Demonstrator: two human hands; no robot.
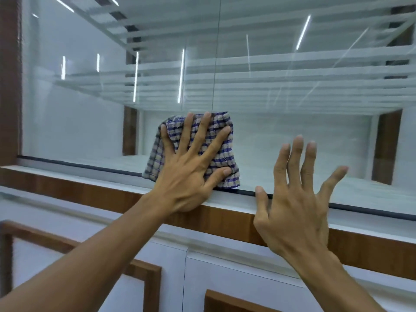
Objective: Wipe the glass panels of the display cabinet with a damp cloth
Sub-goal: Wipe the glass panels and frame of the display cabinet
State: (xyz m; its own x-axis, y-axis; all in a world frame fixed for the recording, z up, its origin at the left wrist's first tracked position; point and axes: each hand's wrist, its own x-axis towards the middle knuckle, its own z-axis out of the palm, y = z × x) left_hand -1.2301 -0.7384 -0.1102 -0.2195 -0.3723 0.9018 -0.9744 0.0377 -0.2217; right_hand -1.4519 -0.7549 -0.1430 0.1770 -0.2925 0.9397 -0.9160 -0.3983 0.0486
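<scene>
A blue-and-beige checked cloth [219, 140] lies flat against the lower part of the cabinet's glass panel [90, 109], just above its dark bottom seal. My left hand [191, 170] presses the cloth to the glass with its fingers spread and straight. My right hand [297, 203] is held up to the right of the cloth with its fingers straight and apart, over the same glass; whether it touches the pane I cannot tell. A vertical seam [216, 52] between two panes runs down to the cloth's top edge.
Below the glass runs a white ledge with a wood-brown band [94, 194]. Under it are white cupboard doors with brown frames [144, 280]. A brown wooden post [9, 82] borders the glass at the left. Glass shelves [292, 70] and strip-light reflections show behind the pane.
</scene>
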